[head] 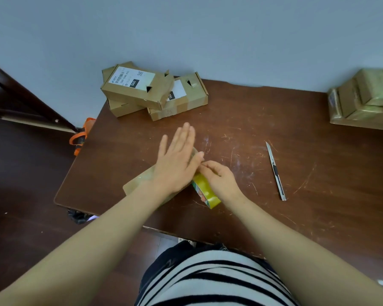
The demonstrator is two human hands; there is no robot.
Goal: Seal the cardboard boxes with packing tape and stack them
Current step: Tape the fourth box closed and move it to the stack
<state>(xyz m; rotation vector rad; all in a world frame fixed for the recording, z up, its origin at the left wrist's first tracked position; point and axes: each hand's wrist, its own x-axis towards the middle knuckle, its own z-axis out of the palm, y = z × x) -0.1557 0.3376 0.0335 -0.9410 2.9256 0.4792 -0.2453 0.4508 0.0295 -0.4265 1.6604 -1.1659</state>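
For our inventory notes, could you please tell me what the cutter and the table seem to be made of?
The cutter looks like bare silvery metal with a dark slider. The table looks like dark wood or veneer, matte, scratched pale.

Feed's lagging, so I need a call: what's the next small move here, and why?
Probably move the right hand from the tape roll to the knife lying at its right and cut: the roll is against the box, which the left hand presses flat.
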